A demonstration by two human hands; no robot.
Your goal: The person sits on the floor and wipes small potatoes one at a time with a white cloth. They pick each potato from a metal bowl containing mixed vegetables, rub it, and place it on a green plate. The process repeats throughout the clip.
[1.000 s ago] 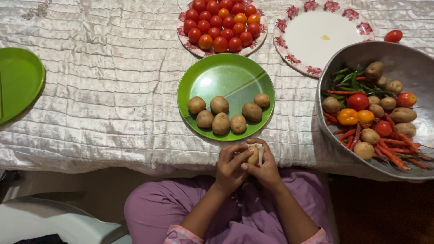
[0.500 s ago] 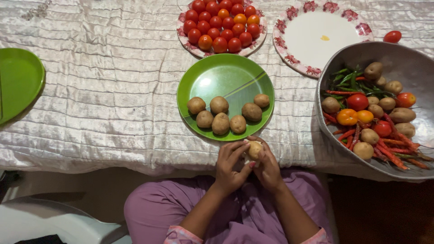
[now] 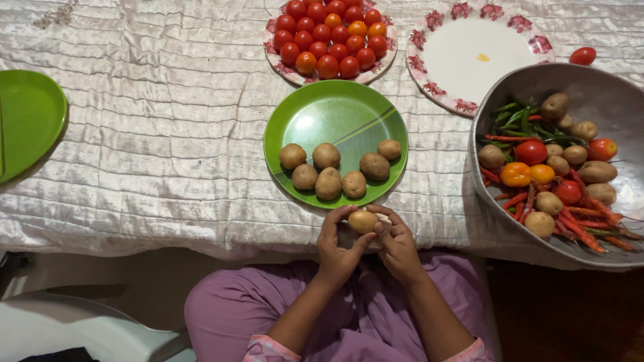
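My left hand (image 3: 337, 249) and my right hand (image 3: 398, 245) meet at the table's near edge, together gripping one small brown potato (image 3: 362, 220). A pale cloth or tissue (image 3: 384, 219) shows under my right fingers beside it. Just beyond my hands stands a green plate (image 3: 335, 115) holding several small potatoes (image 3: 328, 183) along its near side. My lap in purple fabric (image 3: 362, 315) lies below.
A flowered plate of cherry tomatoes (image 3: 329, 41) sits at the back. Beside it is a bare flowered plate (image 3: 469, 53), with a loose tomato (image 3: 581, 55) further right. A big metal bowl (image 3: 604, 94) holds potatoes, tomatoes, chillies. Another green plate (image 3: 27, 121) lies far left.
My fingers have spread and turned the potato, so it now shows plainly between both hands, slightly higher toward the green plate. Nothing else has moved.
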